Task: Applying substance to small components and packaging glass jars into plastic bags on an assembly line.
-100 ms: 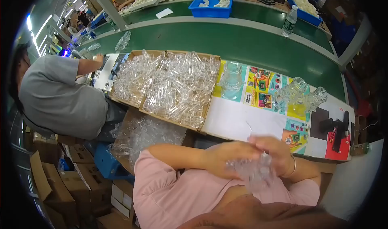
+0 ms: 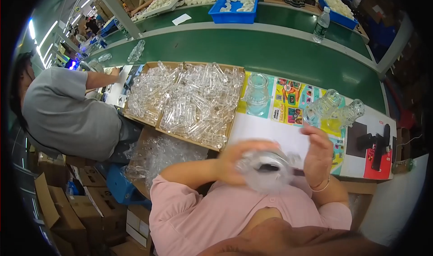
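Apparently, a transparent, round-rimmed vessel [image 2: 267, 179] is being handled, clamped in the left hand [image 2: 235, 161]; the right hand [image 2: 318, 157] is held beside, fingers uncurled; steady support seems needed next.

Printed worktop [image 2: 257, 127]: upright clear vessel [image 2: 258, 95]; clustered vessels [image 2: 325, 106] right.

Clr vessel [image 2: 274, 180] (blurry), wide rd end twd cam, in L hand [image 2: 235, 162].
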`<action>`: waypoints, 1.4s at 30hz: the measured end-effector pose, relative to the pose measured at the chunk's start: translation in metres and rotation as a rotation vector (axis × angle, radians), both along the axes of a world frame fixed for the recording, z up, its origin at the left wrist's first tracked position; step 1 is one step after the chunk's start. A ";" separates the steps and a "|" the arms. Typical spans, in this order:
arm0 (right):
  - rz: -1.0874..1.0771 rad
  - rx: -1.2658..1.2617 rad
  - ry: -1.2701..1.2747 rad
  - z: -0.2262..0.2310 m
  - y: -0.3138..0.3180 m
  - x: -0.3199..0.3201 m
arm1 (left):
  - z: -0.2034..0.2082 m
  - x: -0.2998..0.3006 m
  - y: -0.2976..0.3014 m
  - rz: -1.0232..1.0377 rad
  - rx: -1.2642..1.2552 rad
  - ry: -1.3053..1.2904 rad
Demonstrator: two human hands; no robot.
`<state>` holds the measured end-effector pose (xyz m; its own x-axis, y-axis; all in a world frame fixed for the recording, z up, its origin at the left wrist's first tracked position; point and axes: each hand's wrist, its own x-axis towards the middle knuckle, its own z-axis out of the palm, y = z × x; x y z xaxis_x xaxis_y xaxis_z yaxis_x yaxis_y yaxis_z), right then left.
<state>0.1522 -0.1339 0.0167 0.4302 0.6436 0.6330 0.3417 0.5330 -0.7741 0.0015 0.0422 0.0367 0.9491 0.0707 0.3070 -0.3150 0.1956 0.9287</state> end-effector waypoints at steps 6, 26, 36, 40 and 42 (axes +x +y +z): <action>-0.429 -0.461 -0.426 -0.049 -0.057 0.030 | 0.034 0.062 0.142 0.875 0.246 -0.480; -0.616 -0.850 -0.657 -0.112 -0.074 0.033 | -0.072 0.228 0.306 0.815 1.212 0.641; -0.618 -0.882 -0.694 -0.114 -0.076 0.030 | -0.034 -0.006 0.349 1.275 1.350 0.648; -0.625 -0.875 -0.709 -0.109 -0.069 0.026 | -0.092 -0.104 0.364 1.429 1.364 0.959; -0.637 -0.857 -0.716 -0.111 -0.068 0.026 | -0.109 -0.110 0.355 1.374 1.204 0.940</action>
